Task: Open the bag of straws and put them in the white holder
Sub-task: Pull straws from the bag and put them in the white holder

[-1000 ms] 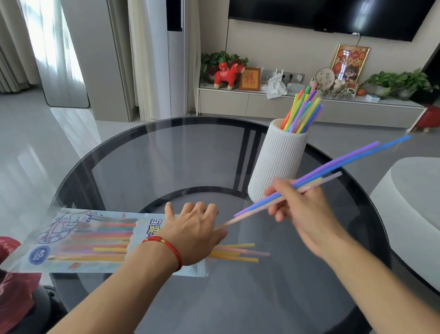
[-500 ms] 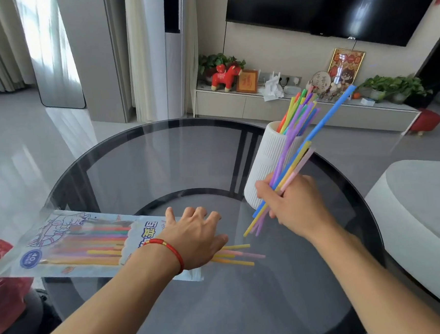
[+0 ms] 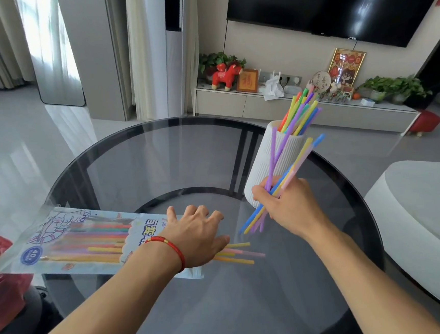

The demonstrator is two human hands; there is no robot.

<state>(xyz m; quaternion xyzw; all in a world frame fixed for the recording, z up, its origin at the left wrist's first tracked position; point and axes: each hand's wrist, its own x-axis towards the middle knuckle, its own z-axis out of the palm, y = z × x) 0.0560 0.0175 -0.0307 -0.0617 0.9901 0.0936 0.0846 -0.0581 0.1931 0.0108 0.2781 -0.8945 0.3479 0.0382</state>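
Note:
A clear printed bag of straws [image 3: 68,240] lies flat on the left of the round glass table [image 3: 159,151]. My left hand [image 3: 195,235] presses its open end with spread fingers. A few straw ends [image 3: 238,253] stick out past that hand. My right hand [image 3: 283,209] grips a small bunch of coloured straws [image 3: 292,172], tilted up to the right, just in front of the white ribbed holder [image 3: 271,159]. The holder stands upright with several straws [image 3: 300,110] in it.
A white rounded seat [image 3: 425,210] sits close on the right of the table. Something red [image 3: 0,287] lies at the left edge. A low TV cabinet [image 3: 302,111] with ornaments and plants runs along the far wall.
My right hand has swung the bunch of straws from nearly level to steeply upright and brought it in close to the holder. The left hand stays pressing the bag.

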